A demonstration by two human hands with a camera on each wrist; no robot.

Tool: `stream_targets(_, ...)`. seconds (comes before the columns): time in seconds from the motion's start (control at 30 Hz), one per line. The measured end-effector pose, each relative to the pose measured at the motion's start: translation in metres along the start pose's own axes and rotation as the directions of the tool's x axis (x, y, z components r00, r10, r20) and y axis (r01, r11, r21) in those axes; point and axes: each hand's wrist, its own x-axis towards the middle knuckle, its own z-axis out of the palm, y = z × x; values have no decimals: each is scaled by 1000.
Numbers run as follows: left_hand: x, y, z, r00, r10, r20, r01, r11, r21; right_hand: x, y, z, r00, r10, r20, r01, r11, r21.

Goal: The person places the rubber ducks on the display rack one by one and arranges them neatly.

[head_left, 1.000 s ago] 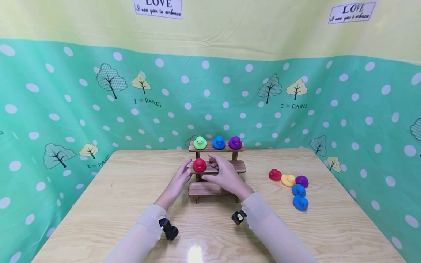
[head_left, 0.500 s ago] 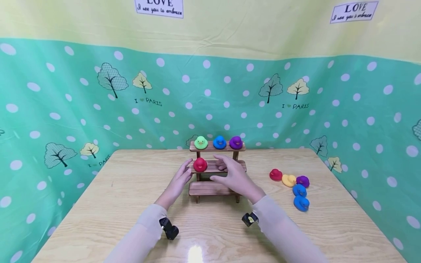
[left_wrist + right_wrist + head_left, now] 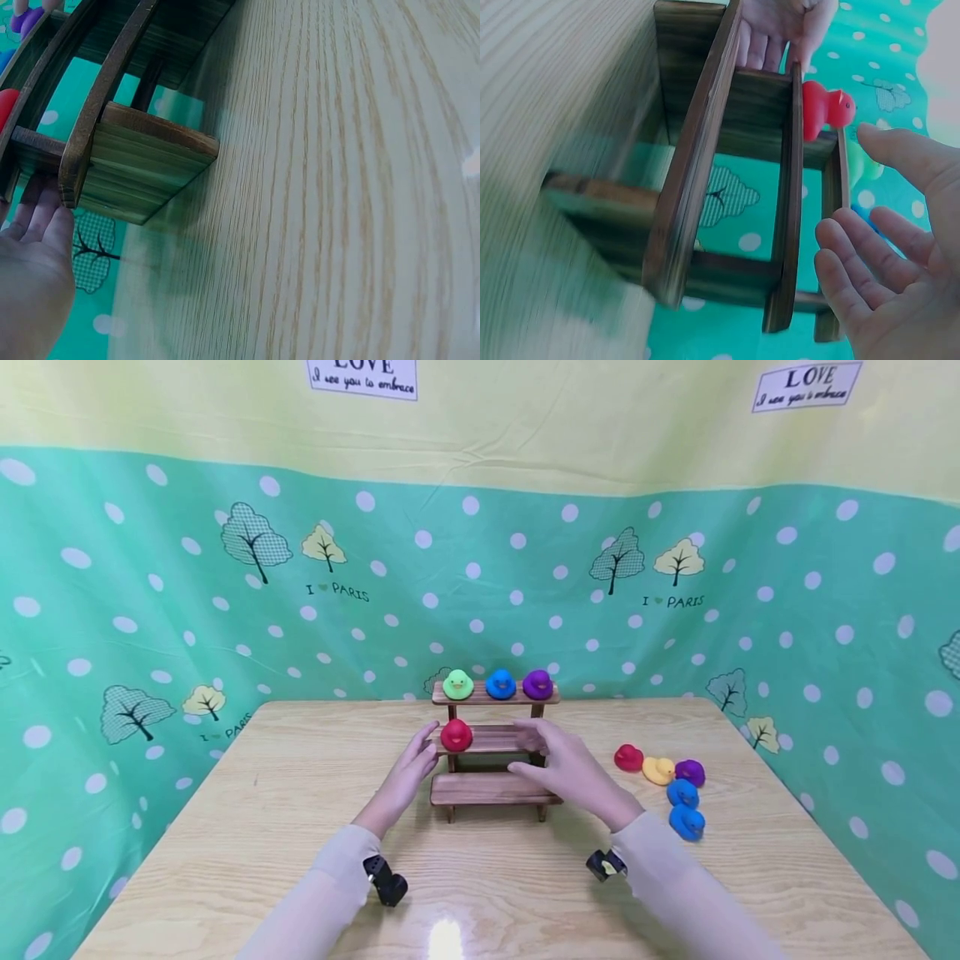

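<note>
A person's left hand (image 3: 401, 775) is at the left end of a three-tier brown wooden stand (image 3: 491, 789), its fingers relaxed and grasping nothing, the tips right up against the end of the middle tier, though whether they press on the wood cannot be told. Just to the right of those fingertips, on the middle tier, sits a red rubber duck (image 3: 456, 736), upright and facing the person. The right hand (image 3: 572, 768) is at the other end of that tier, well apart from the red duck, its fingers loosely bent, the thumb spread away from them, and nothing held between. Beyond and above the fingers of both hands, the top tier carries a row of a light-green rubber duck (image 3: 457, 685), a blue rubber duck (image 3: 501, 685) and a purple rubber duck (image 3: 538, 685). Lower than the fingers, the bottom tier runs between the two hands. Out to the right of the right fingers, on the pale wood-grain desk (image 3: 480, 893), a second red duck (image 3: 628, 758), a yellow duck (image 3: 657, 771) and a second purple duck (image 3: 691, 772) lie close together, with two more blue ducks (image 3: 686, 823) nearer the person. A green polka-dot cloth (image 3: 480, 581) hangs behind the stand, past the fingertips.
</note>
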Motion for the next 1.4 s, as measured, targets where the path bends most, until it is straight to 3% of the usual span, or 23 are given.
stream_targets(0.47, 1, -2, -2, 1000, 3, 15, -3, 1000, -16, -38, 35, -37, 996, 88, 11, -87, 995, -55)
stream_targets(0.87, 1, -1, -1, 1000, 2, 13, -2, 1000, -21, -77, 73, -60, 993, 118, -26, -121, 983, -141)
stream_targets(1.4, 1, -1, -2, 1000, -2, 17, 2, 1000, -22, -122, 101, -86, 968, 250, -33, -251, 947, -200)
